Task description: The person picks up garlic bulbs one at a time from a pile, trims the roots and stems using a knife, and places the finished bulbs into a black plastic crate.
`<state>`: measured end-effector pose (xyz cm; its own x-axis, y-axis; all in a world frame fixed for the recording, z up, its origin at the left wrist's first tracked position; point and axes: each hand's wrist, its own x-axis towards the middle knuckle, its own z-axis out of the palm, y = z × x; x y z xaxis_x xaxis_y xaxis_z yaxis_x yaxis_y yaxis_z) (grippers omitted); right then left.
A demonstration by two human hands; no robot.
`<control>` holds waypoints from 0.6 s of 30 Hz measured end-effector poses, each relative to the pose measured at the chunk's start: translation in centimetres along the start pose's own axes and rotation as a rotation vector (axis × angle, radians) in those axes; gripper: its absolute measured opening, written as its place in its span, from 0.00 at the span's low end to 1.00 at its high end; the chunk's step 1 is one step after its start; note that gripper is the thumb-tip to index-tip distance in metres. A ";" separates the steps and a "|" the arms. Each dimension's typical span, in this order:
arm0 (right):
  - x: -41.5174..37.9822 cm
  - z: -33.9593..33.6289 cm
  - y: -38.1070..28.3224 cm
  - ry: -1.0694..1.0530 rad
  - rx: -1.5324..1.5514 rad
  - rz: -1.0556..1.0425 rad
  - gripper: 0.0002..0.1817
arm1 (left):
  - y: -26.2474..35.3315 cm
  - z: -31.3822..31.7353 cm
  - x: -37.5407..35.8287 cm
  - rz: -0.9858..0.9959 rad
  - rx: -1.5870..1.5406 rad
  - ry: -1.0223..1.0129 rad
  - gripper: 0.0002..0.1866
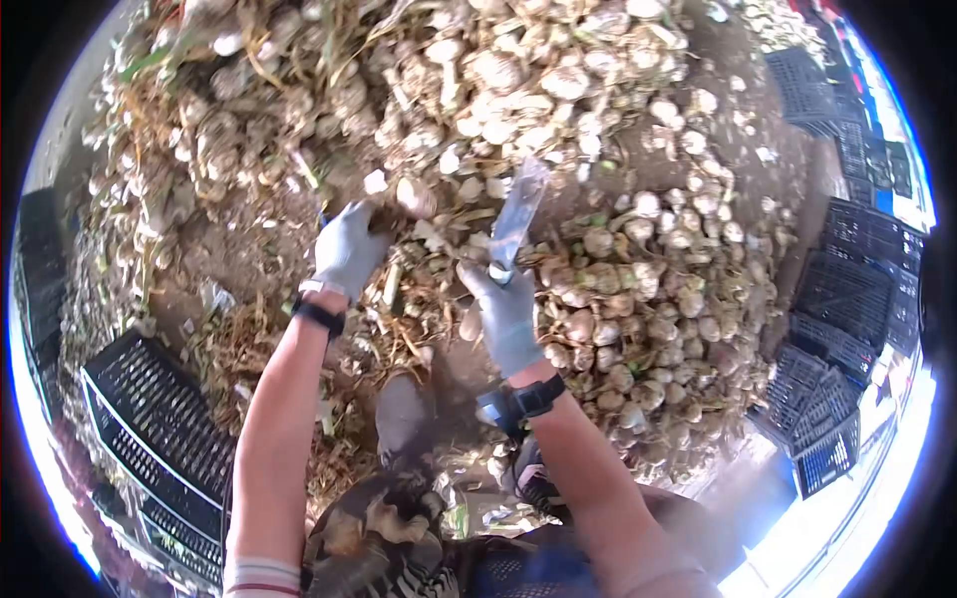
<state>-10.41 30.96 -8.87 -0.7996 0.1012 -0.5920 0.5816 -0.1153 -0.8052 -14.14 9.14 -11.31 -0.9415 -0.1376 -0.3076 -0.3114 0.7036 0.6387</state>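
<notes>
My right hand, in a pale glove, is closed round the handle of a broad-bladed knife. Its shiny blade points up and away over the garlic. To its left, my gloved left hand has its fingers curled in beside a dark brownish patch; I cannot tell what they hold. Just past those fingertips is a garlic bulb. Cut stalks and dry leaf scraps lie between the two hands. Right of the knife spreads a heap of trimmed garlic bulbs.
A large pile of garlic with stalks stretches across the far side. One black plastic crate stands at the left, and stacked black crates line the right. My shoe and trouser legs are at the bottom.
</notes>
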 end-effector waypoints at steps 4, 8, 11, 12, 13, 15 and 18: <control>-0.4 -0.1 -1.9 -0.131 0.242 0.057 0.15 | 3.0 -0.3 -6.1 0.089 -0.054 -0.104 0.17; -1.9 0.8 -0.7 -0.200 -0.013 0.086 0.15 | 4.3 -0.2 -9.5 -0.021 -0.683 -0.333 0.33; -3.5 1.3 -1.2 -0.282 -0.120 -0.127 0.17 | 4.0 -1.3 -10.5 -0.086 -1.117 -0.328 0.38; -4.1 1.1 -1.7 -0.288 -0.116 -0.126 0.17 | 3.7 -1.5 -10.8 -0.089 -1.112 -0.323 0.38; -4.7 0.9 -2.0 -0.266 -0.327 -0.297 0.16 | 3.1 -1.7 -11.1 -0.115 -1.145 -0.310 0.40; -5.9 0.4 -3.3 -0.221 -0.879 -0.640 0.09 | 1.5 -1.5 -11.6 0.012 -1.063 -0.268 0.40; -7.4 0.2 -4.5 -0.365 -1.214 -0.853 0.05 | -0.6 -0.8 -13.4 0.149 -1.210 -0.236 0.46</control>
<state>-7.14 30.49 -0.88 -0.8354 -0.5466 -0.0581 -0.4348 0.7218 -0.5385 -1.40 9.97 -7.00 -0.9708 0.1059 -0.2153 -0.2399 -0.4102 0.8799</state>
